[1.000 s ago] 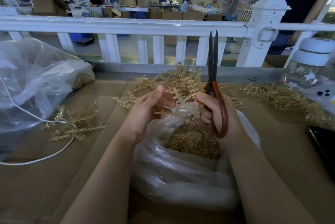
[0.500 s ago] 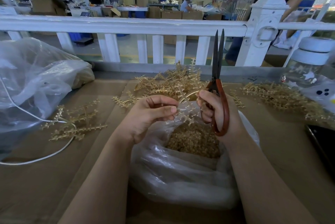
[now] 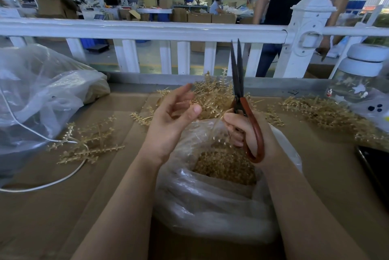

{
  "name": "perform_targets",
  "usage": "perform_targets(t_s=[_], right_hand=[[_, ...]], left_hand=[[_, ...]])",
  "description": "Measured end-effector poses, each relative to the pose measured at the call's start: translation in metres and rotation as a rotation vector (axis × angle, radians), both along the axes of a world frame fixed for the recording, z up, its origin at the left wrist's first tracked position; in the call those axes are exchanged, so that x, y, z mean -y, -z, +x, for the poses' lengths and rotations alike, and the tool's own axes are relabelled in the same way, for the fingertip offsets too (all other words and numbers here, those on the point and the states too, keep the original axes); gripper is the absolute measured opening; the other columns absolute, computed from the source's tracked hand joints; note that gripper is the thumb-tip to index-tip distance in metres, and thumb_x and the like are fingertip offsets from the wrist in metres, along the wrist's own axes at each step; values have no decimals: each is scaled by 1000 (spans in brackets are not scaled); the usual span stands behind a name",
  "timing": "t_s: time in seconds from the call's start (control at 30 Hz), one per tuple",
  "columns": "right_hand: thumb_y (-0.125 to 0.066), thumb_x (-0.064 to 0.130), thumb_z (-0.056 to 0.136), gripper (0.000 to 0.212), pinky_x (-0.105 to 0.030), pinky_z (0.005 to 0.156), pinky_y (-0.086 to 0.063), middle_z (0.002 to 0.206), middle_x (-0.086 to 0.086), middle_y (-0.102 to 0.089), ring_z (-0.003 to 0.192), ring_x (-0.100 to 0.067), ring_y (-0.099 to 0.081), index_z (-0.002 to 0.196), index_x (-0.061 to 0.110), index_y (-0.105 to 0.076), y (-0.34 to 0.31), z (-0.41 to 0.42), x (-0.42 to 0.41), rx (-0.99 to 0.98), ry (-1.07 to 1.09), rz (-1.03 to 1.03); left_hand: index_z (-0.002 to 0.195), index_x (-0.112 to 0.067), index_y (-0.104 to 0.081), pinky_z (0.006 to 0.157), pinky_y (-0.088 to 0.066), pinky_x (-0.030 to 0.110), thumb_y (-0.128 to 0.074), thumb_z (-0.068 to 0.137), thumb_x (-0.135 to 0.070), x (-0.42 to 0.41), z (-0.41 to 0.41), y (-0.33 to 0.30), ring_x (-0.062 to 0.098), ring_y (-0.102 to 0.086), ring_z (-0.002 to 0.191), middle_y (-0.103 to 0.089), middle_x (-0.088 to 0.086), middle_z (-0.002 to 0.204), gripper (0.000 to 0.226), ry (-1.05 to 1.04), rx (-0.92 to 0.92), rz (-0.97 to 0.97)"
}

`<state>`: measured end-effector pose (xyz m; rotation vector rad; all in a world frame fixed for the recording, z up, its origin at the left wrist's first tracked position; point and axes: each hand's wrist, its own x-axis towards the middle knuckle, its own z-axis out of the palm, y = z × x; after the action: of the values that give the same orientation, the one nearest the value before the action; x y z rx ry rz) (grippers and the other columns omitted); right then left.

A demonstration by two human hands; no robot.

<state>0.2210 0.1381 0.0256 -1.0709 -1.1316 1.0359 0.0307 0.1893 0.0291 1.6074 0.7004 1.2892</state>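
Scissors are pointing up above the bag, right hand gripping their half-hidden handles; left hand is hovering loosely open.

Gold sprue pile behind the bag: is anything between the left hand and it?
Nothing visible. The left hand hovers open right in front of the gold sprue pile; the scissors, upright in the right hand, stand to one side.
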Motion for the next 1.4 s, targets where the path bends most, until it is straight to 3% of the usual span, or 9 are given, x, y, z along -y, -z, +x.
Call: perform_targets(t_s=[0.13,0.2,0.37,0.6,0.73,0.87,1.07,1.23,1.4], right_hand=[[-77,19,85,13,-16,43,-38,60,2,-57,45,-6,-49,77,15,-68,1,-2,-1,132,-37,-59],[-79,18,81,11,-17,41,-38,59,1,-58,43,-6,-48,72,19,-72,2,-4,-3,128,-5,-80],[-75,11,87,14,-12,48,-42,59,7,-62,49,-2,-55,75,18,-73,1,-3,-5,157,88,-85],[-78,41,76,30,-20,55,-49,60,6,-64,54,-10,-61,78,12,-69,1,-6,1,74,136,30],[-74,55,70,43,-11,59,-48,64,8,-68,59,-3,-65,81,14,-72,2,-7,0,147,307,106],[-67,77,57,58,-12,65,-49,76,16,-73,72,0,-68,83,25,-72,6,-8,-3,350,423,93],[-70,76,70,43,-18,66,-41,81,32,-67,81,14,-60,86,36,-62,12,-8,-7,560,434,43],[-52,96,56,71,-10,66,-36,90,30,-59,83,14,-54,100,41,-52,13,-12,-4,696,466,68],[-56,91,63,67,-17,64,-42,90,21,-62,84,4,-59,97,34,-52,17,-13,-5,861,403,117]], left_hand=[[126,-28,-66,105,-40,46,-64,89,-44,0,8,4,13,-53,123,-61,-8,127,40,-174,-351,450],[115,-30,-72,103,-31,39,-58,91,-46,-2,10,6,15,-52,120,-63,-13,123,32,-258,-544,599],[92,-34,-73,85,-21,32,-55,87,-56,0,9,7,10,-52,104,-68,-18,99,29,-242,-680,619],[78,-12,-77,72,-46,22,-75,73,-38,3,5,-3,8,-61,71,-70,2,75,26,30,-167,-56],[70,-19,-76,50,-27,17,-75,70,-35,-2,0,-5,7,-33,52,-48,-1,64,16,28,189,-402],[67,-20,-75,43,-40,11,-76,71,-31,-7,1,-4,1,-47,49,-58,-7,65,12,39,460,-666],[71,-13,-72,51,-53,13,-75,69,-19,-9,1,-4,2,-63,53,-67,-3,63,7,26,676,-747],[93,-9,-66,59,-56,15,-70,69,-8,-8,4,-3,6,-68,62,-70,0,68,24,77,694,-726],[99,-8,-67,60,-57,17,-67,74,5,-7,8,-1,11,-72,68,-74,5,74,28,67,706,-757]])
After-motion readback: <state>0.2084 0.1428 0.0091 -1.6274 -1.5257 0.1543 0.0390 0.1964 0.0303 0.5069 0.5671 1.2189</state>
